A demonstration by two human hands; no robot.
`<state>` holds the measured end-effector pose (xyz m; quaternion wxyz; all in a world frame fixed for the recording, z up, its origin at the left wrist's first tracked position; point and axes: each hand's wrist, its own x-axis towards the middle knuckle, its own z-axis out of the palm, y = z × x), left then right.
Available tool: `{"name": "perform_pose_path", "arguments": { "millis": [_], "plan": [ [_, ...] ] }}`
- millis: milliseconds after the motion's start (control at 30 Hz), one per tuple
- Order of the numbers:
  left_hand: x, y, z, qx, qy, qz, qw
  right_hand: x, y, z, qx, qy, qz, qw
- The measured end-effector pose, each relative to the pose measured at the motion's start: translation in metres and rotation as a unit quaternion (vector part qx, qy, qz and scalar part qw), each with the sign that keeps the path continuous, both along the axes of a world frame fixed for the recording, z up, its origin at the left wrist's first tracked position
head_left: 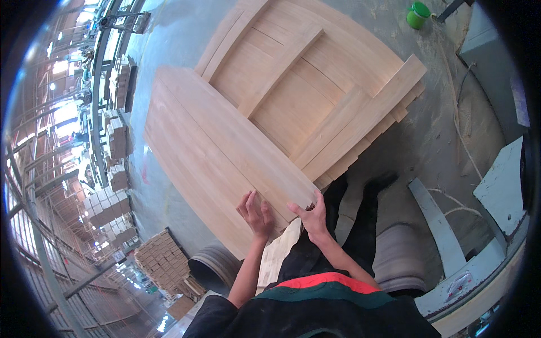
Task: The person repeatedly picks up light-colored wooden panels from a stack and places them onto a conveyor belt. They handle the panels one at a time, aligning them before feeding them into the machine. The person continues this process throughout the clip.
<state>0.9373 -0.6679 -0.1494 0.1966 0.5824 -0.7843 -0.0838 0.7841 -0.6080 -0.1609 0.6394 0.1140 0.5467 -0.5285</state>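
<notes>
A pale wooden panel (208, 146) with lengthwise seams lies slanted before me, its near end at my hands. Under its right side shows a stack of framed wooden panels (304, 90), the top one with raised rails and recessed fields. On the panel's near end rests my left hand (258, 218), fingers apart and touching the surface. My right hand (313, 217) grips the panel's near right corner, thumb toward the top face. A small dark spot shows beside that thumb, too small to make out.
A green bucket (418, 16) stands on the floor at the far right, near grey machinery (490, 67). Cables and a pale metal frame (437, 225) lie to my right. Behind my left arm are a dark ribbed drum (213, 266) and stacked timber (163, 259).
</notes>
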Motion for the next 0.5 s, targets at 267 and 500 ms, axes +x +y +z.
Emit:
{"name": "perform_pose_path", "arguments": {
  "millis": [267, 500],
  "plan": [
    [0.004, 0.002, 0.011, -0.009, 0.001, -0.005, 1.0, -0.025, -0.011, -0.013, -0.003, 0.141, 0.067, 0.988],
    [0.004, 0.004, 0.021, -0.015, 0.015, 0.005, 1.0, -0.021, -0.004, -0.031, -0.053, 0.128, 0.121, 0.983]
  ]
}}
